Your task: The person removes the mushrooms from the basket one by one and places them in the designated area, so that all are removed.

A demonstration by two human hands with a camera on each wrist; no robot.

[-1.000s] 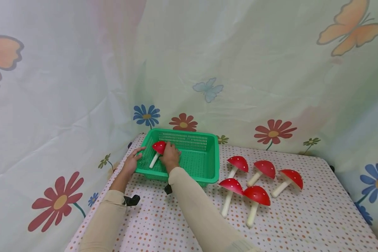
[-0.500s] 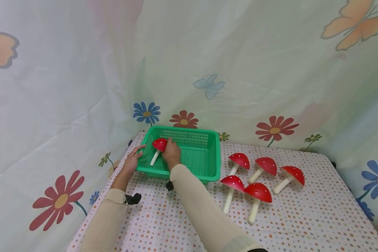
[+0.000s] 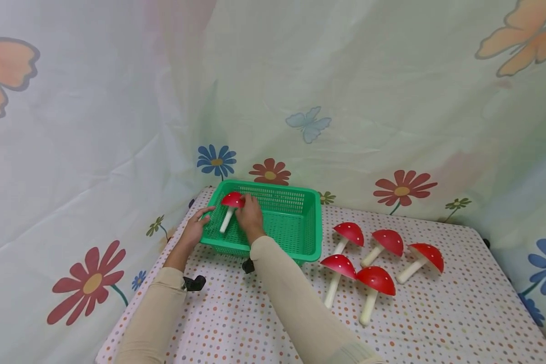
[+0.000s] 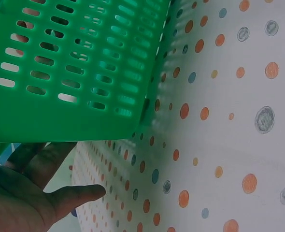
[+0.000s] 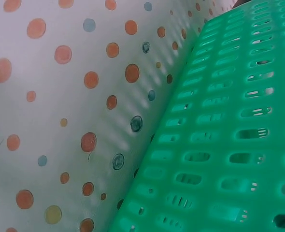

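A toy mushroom with a red, white-dotted cap and a pale stem is inside the green plastic basket, near its left end. My right hand reaches over the basket's near side and pinches the right edge of that cap. Cap up and stem toward me, the mushroom leans a little. At the basket's left rim, my left hand touches the edge with extended fingers. In the left wrist view its thumb points away from the basket wall. The right wrist view shows the basket's slotted wall, with the right hand hidden.
Several more red-capped toy mushrooms lie right of the basket on the dotted tablecloth. A fabric backdrop printed with flowers and butterflies rises behind and beside the table. Small black devices are strapped at the wrists.
The pinched mushroom and my right hand have shifted slightly up and toward the basket's back in the head view. My left hand stays at the rim. The head view has tilted slightly.
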